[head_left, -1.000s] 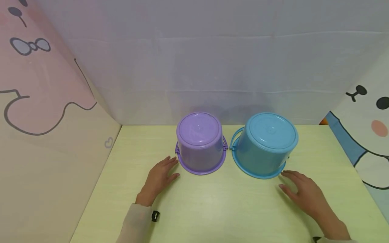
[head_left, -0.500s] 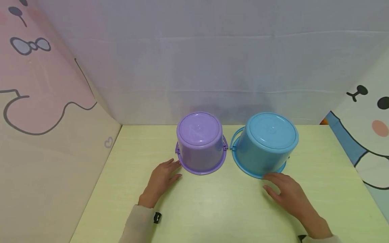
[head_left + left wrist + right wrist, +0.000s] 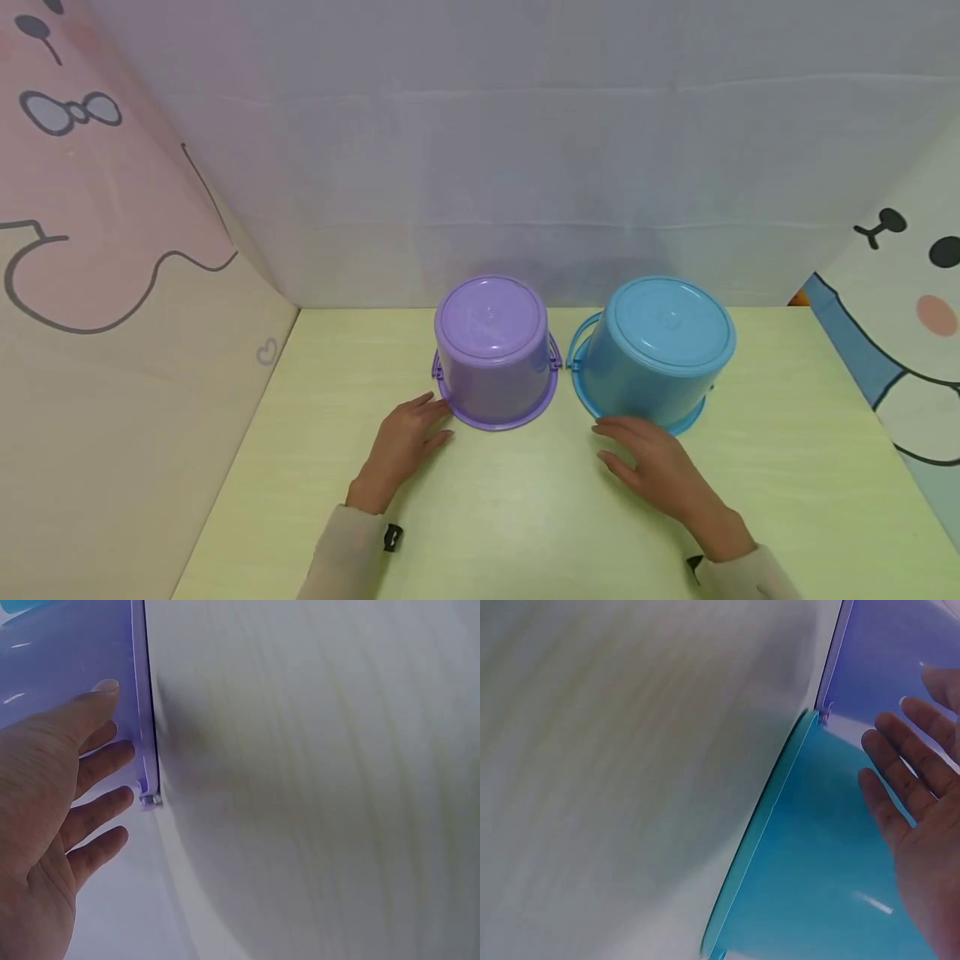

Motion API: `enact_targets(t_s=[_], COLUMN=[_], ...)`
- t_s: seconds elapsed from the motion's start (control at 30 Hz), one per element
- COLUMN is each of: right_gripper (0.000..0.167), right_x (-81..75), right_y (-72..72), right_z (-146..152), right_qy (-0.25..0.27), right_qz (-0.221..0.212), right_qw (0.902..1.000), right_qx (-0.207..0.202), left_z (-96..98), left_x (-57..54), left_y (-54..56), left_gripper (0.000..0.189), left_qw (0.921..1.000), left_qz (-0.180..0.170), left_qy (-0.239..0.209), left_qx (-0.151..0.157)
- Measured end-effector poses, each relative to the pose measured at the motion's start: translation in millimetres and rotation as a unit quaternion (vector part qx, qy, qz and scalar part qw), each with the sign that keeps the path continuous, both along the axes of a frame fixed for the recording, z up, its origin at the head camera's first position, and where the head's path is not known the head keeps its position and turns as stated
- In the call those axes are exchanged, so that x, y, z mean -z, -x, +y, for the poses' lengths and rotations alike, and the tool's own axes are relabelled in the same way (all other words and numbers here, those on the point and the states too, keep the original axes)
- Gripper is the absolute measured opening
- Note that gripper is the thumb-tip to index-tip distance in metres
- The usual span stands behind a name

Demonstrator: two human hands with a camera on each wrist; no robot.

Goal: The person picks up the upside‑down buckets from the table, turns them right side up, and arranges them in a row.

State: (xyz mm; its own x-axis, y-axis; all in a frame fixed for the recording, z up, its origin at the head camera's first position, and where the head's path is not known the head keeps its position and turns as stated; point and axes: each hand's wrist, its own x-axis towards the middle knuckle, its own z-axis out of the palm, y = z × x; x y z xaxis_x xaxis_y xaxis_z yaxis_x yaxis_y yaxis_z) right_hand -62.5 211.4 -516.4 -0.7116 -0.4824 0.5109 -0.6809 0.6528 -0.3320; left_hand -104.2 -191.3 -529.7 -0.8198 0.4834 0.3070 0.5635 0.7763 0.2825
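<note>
Fingers relaxed, grasping nothing: left hand (image 3: 403, 440) beside upturned purple bucket (image 3: 492, 350), right hand (image 3: 660, 468) in front of upturned blue bucket (image 3: 663, 346).
Best, probably, to press low and evenly with flat palms, keeping both flat on the table (image 3: 517, 517).

Yellowish table (image 3: 525, 508), pale wall (image 3: 525, 158) — cloth, perhaps

Purple bucket (image 3: 492, 350), shiny plastic, upside down, base up, rim down, just below frame centre; purple handle (image 3: 556, 352) low round its sides. Blue bucket (image 3: 660, 358), also plastic, same inverted pose, looks bigger, right of centre; blue handle (image 3: 577, 333) juts out at its left. Buckets side by side, just apart.
</note>
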Motion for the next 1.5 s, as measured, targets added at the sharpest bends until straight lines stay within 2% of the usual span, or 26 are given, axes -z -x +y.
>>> enact_targets(t_s=[0.17, 0.4, 0.63, 0.87, 1.1, 1.5], right_gripper=[0.045, 0.044, 0.046, 0.054, 0.053, 0.054], right_x=[-0.5, -1.4, -1.5, 0.0, 1.2, 6.0], right_y=[7.8, 17.2, 25.3, 32.2, 36.5, 36.7], right_z=[-16.5, -35.1, -48.2, -56.7, -64.0, -76.9], right_qy=[-0.014, -0.046, -0.086, -0.097, -0.106, -0.14], right_qz=[-0.028, -0.077, -0.148, -0.156, -0.179, -0.203], right_qw=[0.9995, 0.996, 0.9853, 0.9829, 0.978, 0.9692], right_qx=[-0.008, -0.005, 0.0, -0.011, -0.02, 0.006], left_z=[3.1, 6.2, 8.1, 9.6, 12.3, 18.3], left_x=[0.2, -0.3, 2.1, 0.7, 0.5, 5.1], left_y=[0.4, 0.3, -0.1, -2.0, -3.4, -1.3], left_gripper=[0.043, 0.042, 0.039, 0.04, 0.04, 0.032], left_qw=[0.9999, 0.9999, 0.9998, 0.9993, 0.9974, 0.9981], left_qz=[0.011, 0.008, 0.006, -0.013, -0.027, 0.019], left_qy=[0.005, 0.015, 0.021, 0.034, 0.065, 0.057], left_qx=[0.004, -0.001, -0.003, -0.006, -0.015, -0.016])
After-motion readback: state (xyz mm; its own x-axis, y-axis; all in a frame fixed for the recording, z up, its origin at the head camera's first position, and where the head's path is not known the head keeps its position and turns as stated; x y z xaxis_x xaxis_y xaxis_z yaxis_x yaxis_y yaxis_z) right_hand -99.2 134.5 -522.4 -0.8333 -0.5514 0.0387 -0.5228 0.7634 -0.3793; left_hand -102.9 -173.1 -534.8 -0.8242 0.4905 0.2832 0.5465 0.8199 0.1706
